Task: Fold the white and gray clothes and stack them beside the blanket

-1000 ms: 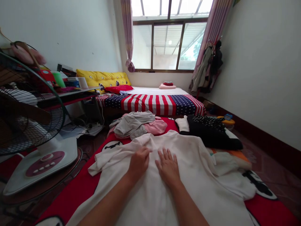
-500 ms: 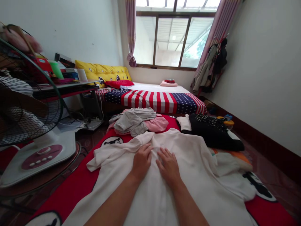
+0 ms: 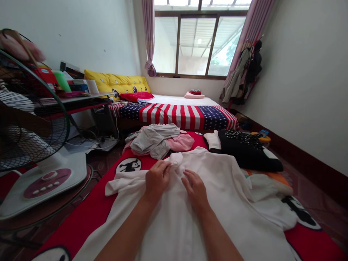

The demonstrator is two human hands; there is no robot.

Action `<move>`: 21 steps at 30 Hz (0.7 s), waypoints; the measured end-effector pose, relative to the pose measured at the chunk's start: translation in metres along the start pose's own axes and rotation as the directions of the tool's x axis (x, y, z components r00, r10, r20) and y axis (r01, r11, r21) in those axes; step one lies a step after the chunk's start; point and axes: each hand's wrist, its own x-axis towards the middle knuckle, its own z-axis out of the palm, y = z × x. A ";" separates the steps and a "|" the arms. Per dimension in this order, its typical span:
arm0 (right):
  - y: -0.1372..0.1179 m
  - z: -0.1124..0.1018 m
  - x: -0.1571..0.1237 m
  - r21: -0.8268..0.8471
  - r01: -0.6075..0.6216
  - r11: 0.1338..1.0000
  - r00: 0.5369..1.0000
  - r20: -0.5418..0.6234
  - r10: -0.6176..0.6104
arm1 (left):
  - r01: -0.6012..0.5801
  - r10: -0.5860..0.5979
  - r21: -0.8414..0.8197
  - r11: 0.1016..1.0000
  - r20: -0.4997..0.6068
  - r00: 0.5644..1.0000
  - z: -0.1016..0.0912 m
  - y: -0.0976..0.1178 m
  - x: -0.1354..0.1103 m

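Note:
A white shirt (image 3: pixel 217 217) lies spread on a red printed floor mat (image 3: pixel 78 221), its collar area bunched at the top. My left hand (image 3: pixel 157 181) is closed on the cloth just below a raised fold (image 3: pixel 176 158). My right hand (image 3: pixel 195 190) rests close by with curled fingers pinching the shirt front. Both hands are a short distance apart, with a ridge of fabric between them. A grey garment (image 3: pixel 150 141) lies on a pink one (image 3: pixel 181 143) beyond the shirt, and a black dotted garment (image 3: pixel 244 156) lies to the right.
A wire-guarded electric fan (image 3: pixel 32 123) with a round white base (image 3: pixel 46 183) stands at left, beside a cluttered desk (image 3: pixel 73 101). Beyond lies a bed with a stars-and-stripes cover (image 3: pixel 174 116). Wall stands at right, with a tiled floor strip along it.
Both hands have curled and drawn the shirt cloth together, raising a fold near the collar. My left hand has shifted slightly left. The room sits slightly lower in view.

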 end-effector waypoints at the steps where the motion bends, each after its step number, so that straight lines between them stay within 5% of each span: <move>1: 0.000 -0.001 0.000 0.103 -0.007 0.995 1.000 -0.025 0.010 | -0.032 0.033 -0.041 0.999 0.030 0.999 -0.002 0.011 -0.002; 6: 0.002 -0.007 0.000 0.537 -0.201 0.819 0.962 -0.048 0.267 | -0.155 0.178 -0.095 0.983 0.336 0.925 0.001 0.057 -0.021; 11: 0.005 -0.016 0.003 0.686 -0.333 0.647 0.885 -0.009 0.466 | -0.172 0.230 -0.158 0.972 0.519 0.823 0.013 0.070 -0.037; 17: 0.005 -0.015 0.001 0.778 -0.326 0.537 0.855 0.000 0.519 | -0.011 0.030 -0.135 0.991 0.142 0.989 0.007 0.049 -0.017; 21: 0.005 -0.017 0.002 0.804 -0.286 0.521 0.820 -0.076 0.567 | 0.200 -0.200 0.031 0.979 0.296 0.934 0.004 0.023 -0.008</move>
